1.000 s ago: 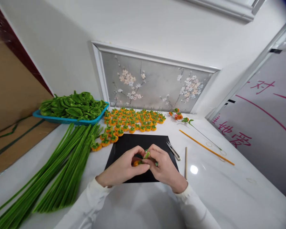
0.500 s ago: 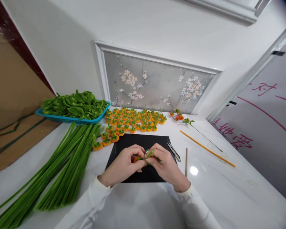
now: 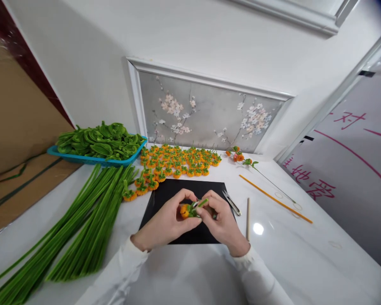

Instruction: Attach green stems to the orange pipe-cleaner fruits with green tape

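My left hand [image 3: 165,223] is closed around a small orange pipe-cleaner fruit [image 3: 184,210] with a green top, held over a black mat [image 3: 165,194]. My right hand [image 3: 220,221] pinches a short green pipe-cleaner piece [image 3: 202,203] that sticks out of the fruit's top. Both hands meet at the middle of the mat. Small snips [image 3: 231,201] lie at the mat's right edge, just beyond my right hand.
Several finished orange fruits [image 3: 178,162] lie behind the mat. Long green pipe cleaners [image 3: 82,224] lie at the left, a blue tray [image 3: 92,159] of green leaf loops behind them. A wooden stick [image 3: 247,214], an orange pipe cleaner [image 3: 274,198] and a finished stem [image 3: 247,162] lie at the right.
My left hand has turned the fruit so its orange side shows more. Both hands shifted slightly; the green piece now sticks out to the right.
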### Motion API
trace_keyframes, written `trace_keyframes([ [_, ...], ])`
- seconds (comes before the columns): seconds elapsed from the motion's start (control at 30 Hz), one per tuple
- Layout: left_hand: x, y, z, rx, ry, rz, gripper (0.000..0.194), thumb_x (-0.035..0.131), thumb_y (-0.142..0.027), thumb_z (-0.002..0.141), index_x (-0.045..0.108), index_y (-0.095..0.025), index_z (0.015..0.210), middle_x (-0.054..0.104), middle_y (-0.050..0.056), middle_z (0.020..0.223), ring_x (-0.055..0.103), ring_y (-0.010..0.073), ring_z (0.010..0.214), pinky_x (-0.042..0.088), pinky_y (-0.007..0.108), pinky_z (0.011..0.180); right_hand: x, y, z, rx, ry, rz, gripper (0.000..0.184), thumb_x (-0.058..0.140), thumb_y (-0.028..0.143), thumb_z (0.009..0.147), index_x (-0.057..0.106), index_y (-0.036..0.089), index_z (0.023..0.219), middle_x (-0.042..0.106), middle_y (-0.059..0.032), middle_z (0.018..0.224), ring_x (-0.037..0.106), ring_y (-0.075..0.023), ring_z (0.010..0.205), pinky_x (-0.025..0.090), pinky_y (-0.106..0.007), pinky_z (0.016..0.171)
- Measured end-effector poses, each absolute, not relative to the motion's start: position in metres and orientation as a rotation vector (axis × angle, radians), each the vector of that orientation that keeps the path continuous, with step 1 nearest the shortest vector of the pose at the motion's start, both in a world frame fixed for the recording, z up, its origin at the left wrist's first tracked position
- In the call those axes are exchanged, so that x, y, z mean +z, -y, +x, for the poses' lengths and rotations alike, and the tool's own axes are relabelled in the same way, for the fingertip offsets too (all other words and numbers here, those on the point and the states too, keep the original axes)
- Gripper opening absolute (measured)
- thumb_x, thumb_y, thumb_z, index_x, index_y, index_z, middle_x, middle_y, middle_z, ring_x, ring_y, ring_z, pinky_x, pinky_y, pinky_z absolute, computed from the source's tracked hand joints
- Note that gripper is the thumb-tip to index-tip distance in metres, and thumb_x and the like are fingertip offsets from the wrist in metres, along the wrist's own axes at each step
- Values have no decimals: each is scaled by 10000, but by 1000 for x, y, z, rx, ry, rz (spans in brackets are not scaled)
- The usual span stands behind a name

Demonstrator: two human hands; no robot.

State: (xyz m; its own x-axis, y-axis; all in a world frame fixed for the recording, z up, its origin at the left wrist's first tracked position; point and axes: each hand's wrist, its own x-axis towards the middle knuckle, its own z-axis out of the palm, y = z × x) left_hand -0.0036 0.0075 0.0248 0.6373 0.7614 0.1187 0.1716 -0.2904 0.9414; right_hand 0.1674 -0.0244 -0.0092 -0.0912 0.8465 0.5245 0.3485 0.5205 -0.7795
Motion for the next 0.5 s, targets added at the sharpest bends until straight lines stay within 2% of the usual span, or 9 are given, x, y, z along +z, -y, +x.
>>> trace_keyframes([
  [0.13,16,-6,1,856,-844,2111,178,604,-175,769,545,-207,935,518,76,1166,539,210,1031,463,313,853,-13,21,167,550,1616,-1086,170,540,200,842,524,172,675,431,14,700,400,-100,573,311,-237,499],
  [0.23,11,-6,3,945,-880,2252,165,546,-118,792,565,-214,925,513,78,1206,525,221,1099,440,324,903,-16,19,166,570,1563,-1117,194,535,204,843,507,175,654,423,23,679,394,-97,562,317,-230,501],
  [0.33,7,-6,4,983,-920,2239,166,479,-107,825,582,-203,912,531,82,1197,572,198,1019,476,296,826,-16,19,165,591,1537,-1119,188,544,208,846,529,173,662,434,24,681,399,-95,561,325,-227,503],
  [0.43,6,-7,4,954,-935,2117,116,507,-165,828,603,-185,889,547,88,1170,611,155,827,502,253,673,-16,18,166,590,1537,-1090,164,561,204,845,565,172,685,471,10,714,428,-98,577,345,-229,508],
  [0.5,6,-7,4,932,-895,2005,96,532,-195,820,613,-171,867,559,88,1139,607,131,749,509,244,641,-16,18,166,561,1538,-1072,143,573,199,840,597,176,702,497,-5,748,468,-109,612,369,-233,519],
])
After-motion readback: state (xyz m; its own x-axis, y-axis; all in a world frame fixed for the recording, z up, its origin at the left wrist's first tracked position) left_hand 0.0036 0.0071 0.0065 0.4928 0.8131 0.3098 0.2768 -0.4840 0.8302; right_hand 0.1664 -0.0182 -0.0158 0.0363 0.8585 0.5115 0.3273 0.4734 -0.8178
